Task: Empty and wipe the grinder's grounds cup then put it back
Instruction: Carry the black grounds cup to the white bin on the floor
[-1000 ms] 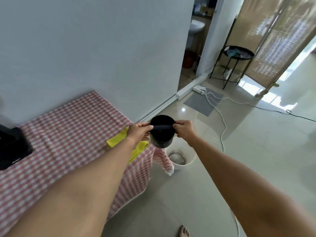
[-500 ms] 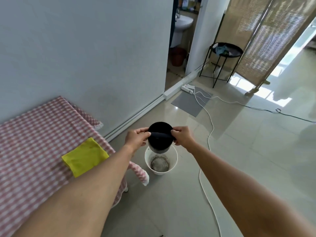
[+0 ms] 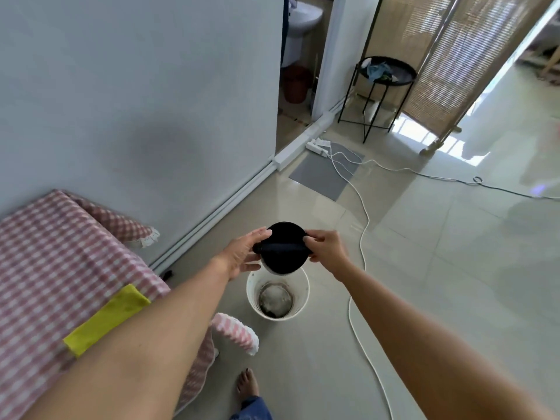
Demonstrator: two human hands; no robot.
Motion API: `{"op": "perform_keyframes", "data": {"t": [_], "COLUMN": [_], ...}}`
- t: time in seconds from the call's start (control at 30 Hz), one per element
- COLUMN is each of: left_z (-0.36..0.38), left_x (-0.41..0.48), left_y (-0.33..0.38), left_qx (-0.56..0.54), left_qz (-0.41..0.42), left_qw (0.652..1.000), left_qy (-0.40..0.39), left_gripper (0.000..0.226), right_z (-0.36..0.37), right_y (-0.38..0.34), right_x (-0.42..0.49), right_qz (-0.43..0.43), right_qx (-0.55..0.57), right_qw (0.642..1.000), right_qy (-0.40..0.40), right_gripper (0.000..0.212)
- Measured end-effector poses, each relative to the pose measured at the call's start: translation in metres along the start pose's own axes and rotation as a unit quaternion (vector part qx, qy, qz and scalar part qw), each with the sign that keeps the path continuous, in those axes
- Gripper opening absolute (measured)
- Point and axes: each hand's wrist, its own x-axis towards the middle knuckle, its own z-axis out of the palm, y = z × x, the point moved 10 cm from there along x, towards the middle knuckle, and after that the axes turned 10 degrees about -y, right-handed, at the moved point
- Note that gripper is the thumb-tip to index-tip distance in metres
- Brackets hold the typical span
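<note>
The black grounds cup (image 3: 285,236) is held in the air between both hands, directly above a white bucket (image 3: 305,294) that stands on the floor. A dark bar-shaped part (image 3: 280,247) crosses the cup from hand to hand. My left hand (image 3: 242,257) cradles the cup's left side with the fingers spread along it. My right hand (image 3: 328,250) pinches the right end. The cup looks tipped toward me; I cannot tell whether I see its mouth or its base. The bucket's bottom shows dark residue. The grinder is out of view.
A yellow cloth (image 3: 106,318) lies on the pink checked tablecloth (image 3: 45,253) at the left. A white cable (image 3: 360,237) runs across the tiled floor to a power strip (image 3: 316,146) by a grey mat (image 3: 325,174). A black side table (image 3: 385,77) stands behind. My bare foot (image 3: 247,386) is below.
The cup has travelled from beside the table's corner out over the white bucket, still in both hands. The view has swung right, and the black object on the table has left the frame.
</note>
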Motion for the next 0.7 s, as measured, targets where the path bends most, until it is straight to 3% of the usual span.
{"op": "perform_keyframes", "data": {"t": [0.13, 0.2, 0.33, 0.5, 0.7], "left_z": [-0.015, -0.022, -0.040, -0.054, -0.063], "left_x": [0.026, 0.040, 0.066, 0.097, 0.141], "left_y": [0.001, 0.001, -0.001, -0.008, -0.030], "left_qx": [0.002, -0.007, -0.051, -0.103, -0.153], "left_qz": [-0.034, -0.041, -0.031, -0.029, -0.036], "left_qw": [0.998, 0.996, 0.995, 0.992, 0.987], "left_qy": [-0.055, -0.079, -0.080, -0.060, -0.017], "left_gripper": [0.081, 0.084, 0.059, 0.061, 0.039], "right_z": [0.008, 0.013, 0.019, 0.035, 0.060], "right_y": [-0.011, -0.011, 0.000, 0.030, 0.081], "right_x": [0.030, 0.046, 0.072, 0.106, 0.143], "right_qz": [0.006, 0.016, 0.036, 0.092, 0.140], "right_qx": [-0.013, -0.010, 0.041, 0.160, 0.196], "right_qw": [1.000, 1.000, 0.998, 0.983, 0.970], "right_qy": [-0.012, -0.008, 0.007, -0.015, -0.040], "right_gripper": [0.029, 0.028, 0.025, 0.029, 0.032]}}
